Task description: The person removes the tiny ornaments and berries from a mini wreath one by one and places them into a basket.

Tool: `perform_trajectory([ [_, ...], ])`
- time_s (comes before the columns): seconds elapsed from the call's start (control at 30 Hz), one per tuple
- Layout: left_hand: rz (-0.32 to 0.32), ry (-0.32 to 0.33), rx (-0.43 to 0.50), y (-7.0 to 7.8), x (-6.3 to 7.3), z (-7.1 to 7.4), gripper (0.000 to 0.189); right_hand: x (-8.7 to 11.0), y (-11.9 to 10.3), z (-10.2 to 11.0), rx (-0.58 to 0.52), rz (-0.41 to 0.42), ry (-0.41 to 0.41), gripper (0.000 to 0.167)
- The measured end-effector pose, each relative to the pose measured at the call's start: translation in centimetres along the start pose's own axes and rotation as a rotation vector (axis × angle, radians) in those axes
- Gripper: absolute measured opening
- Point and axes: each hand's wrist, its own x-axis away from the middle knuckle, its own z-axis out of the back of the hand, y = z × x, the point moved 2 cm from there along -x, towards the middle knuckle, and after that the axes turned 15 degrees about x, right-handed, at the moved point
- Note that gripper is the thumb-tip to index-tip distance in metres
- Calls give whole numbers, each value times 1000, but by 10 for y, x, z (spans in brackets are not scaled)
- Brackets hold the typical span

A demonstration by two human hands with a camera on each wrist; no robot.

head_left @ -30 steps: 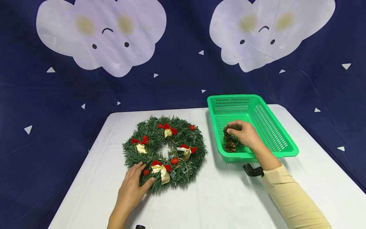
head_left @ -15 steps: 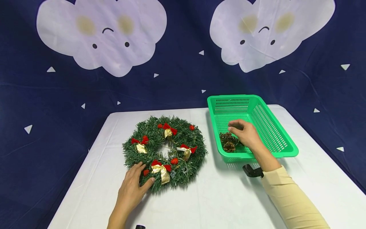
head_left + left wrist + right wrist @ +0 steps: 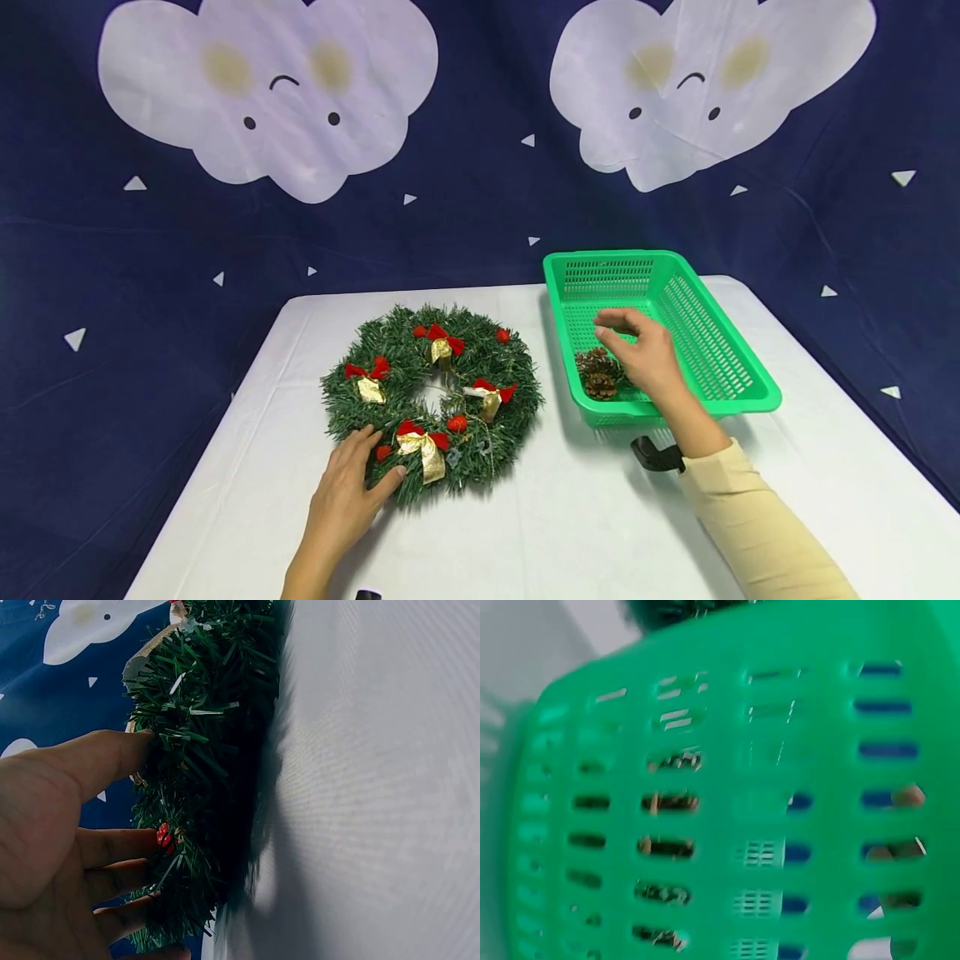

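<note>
Inside the green basket [image 3: 712, 346], at its near left corner, lie the pine cones [image 3: 601, 385], likely light and stiff with brittle scales (a gentle pinch round the middle should suit). Above them the right hand [image 3: 648, 354] has thumb and fingertips apart, holding nothing. Left of the basket, the left hand [image 3: 348, 483] touches the wreath [image 3: 483, 354], fingers loosely spread; its bristly edge looks springy and easy to grasp.

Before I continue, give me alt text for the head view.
The left hand touches a green wreath with red-and-gold bows on a white table; the right hand, holding nothing, is above pine cones in a green basket.
</note>
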Motion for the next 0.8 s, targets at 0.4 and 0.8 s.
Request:
perform_trajectory([
  [0.4,10,-6,2,0,0,0,69,13,-38,-9,-119,71,-43,29],
  [0.8,10,-12,-2,1,0,0,69,24,-60,-28,-164,136,-97,27],
])
